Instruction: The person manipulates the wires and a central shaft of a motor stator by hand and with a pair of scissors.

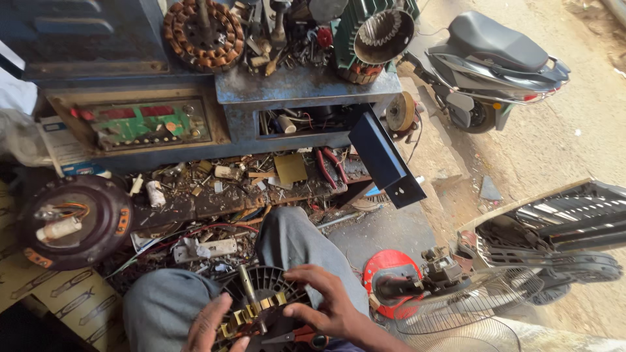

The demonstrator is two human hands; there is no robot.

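Note:
A black round fan motor stator with brass-coloured winding slots and a central shaft rests on my lap, on grey trousers. My left hand grips its left rim. My right hand holds the right side, fingers curled over the top edge. Under my right hand lies a tool with orange-red handles, partly hidden.
A blue workbench with an open drawer carries copper-wound stators, tools and scrap. Red-handled pliers lie on the cluttered shelf. A round motor housing is at left, a pedestal fan with wire guard at right, a parked scooter beyond.

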